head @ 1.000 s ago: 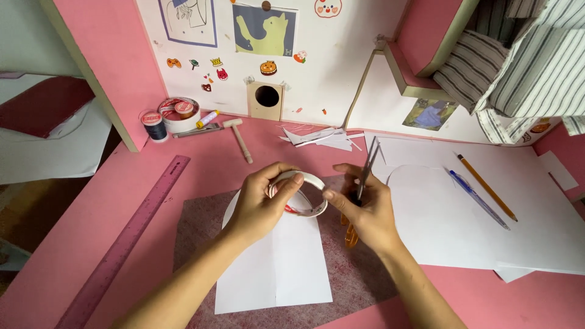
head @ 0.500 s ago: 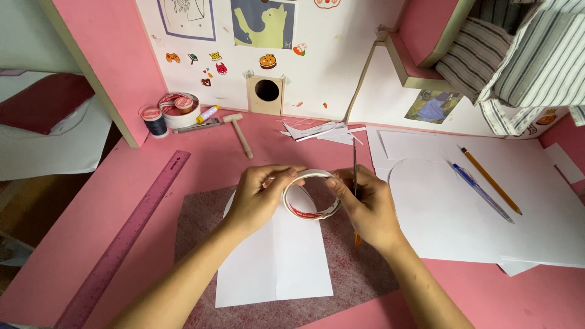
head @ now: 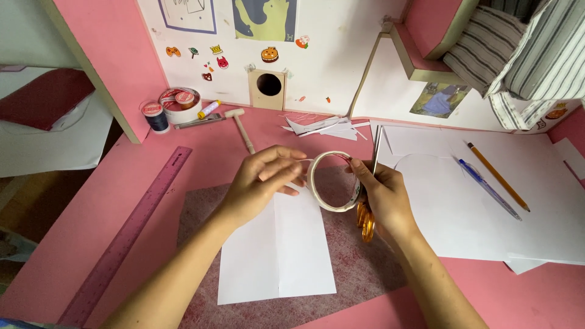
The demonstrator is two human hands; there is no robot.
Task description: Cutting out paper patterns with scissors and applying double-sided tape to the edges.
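Note:
A white roll of tape (head: 332, 181) is held upright over a folded white sheet (head: 277, 253) that lies on a speckled maroon mat (head: 359, 268). My left hand (head: 263, 183) touches the roll's left rim with its fingertips. My right hand (head: 384, 196) grips the roll's right side and also holds scissors with orange handles (head: 365, 222), blades pointing away from me. Both hands hover above the pink tabletop (head: 73, 231).
A purple ruler (head: 131, 231) lies at the left. Behind are a thread spool (head: 156, 116), a tape tin (head: 178, 103), a small wooden mallet (head: 242, 128) and paper scraps (head: 323, 127). White sheets (head: 481, 201) with a pencil (head: 496, 176) and pen (head: 486, 187) lie right.
Both hands have lifted the tape roll slightly up and to the right; the roll is turned more upright, and my left fingers have spread on its rim.

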